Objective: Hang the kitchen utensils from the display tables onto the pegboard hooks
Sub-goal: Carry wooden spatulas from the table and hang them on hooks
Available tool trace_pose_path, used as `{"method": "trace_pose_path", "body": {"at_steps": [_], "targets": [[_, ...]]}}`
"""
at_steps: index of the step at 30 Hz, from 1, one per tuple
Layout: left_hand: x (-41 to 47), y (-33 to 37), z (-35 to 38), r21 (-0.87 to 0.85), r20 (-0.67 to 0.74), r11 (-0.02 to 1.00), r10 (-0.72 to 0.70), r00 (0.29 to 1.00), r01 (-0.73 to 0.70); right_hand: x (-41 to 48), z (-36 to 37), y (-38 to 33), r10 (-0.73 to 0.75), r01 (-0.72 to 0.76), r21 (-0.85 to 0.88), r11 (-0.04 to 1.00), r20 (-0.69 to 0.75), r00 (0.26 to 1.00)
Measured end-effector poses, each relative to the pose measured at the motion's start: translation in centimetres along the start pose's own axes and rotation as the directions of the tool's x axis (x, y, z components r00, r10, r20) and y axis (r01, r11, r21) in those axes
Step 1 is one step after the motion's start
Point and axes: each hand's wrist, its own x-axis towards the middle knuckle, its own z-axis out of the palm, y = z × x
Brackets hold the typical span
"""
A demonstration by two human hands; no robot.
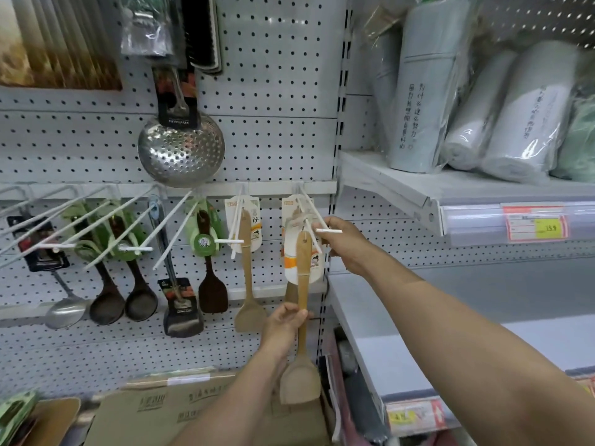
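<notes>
Wooden spatula point(303, 284) handle pinched by left hand point(284, 323); right hand point(346, 243) grips hook point(331, 231).

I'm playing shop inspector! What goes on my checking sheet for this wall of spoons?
Surface: white pegboard with long white hooks sticking out.
Job's things: wooden spatula, top end at the rightmost hook; dark ladles already hang.
Clutter: cardboard boxes below.
Grippers: left hand pinches the spatula's handle; right hand grips the hook.
Cables: nothing seen.
Surroundings: shelf at right with wrapped grey rolls; steel skimmer above.
</notes>
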Motion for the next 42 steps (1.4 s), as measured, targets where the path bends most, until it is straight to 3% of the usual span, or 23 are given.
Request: {"method": "trace_pose_path", "body": {"at_steps": [12,22,29,37,42], "targets": [[4.0,0.8,0.1,0.002,0.046,0.999,-0.041,0.998,0.041,4.3,0.3,0.1,0.0,0.0,0.001,1.0,-0.056,0.998],[5.0,1.4,1.0,0.057,-0.091,0.996,-0.057,0.994,0.062,3.6,-0.6,0.0,-0.018,0.018,0.013,1.0,-0.042,0.999],[4.3,1.7,1.7,-0.012,-0.147,0.995,-0.103,0.984,0.102,2.6,-1.4,-0.6,-0.028,0.027,-0.032,0.999,-0.002,1.0],[2.7,2.6,1.3,-0.028,-0.229,0.996,-0.086,0.97,0.081,2.8,-1.3,-0.7,0.015,-0.019,-0.109,0.994,-0.04,0.999],[-1.6,3.4,-1.3,0.075,-0.278,0.997,0.002,0.96,0.019,-2.0,0.4,1.1,0.063,-0.078,-0.285,0.955,-0.062,0.996]]}}
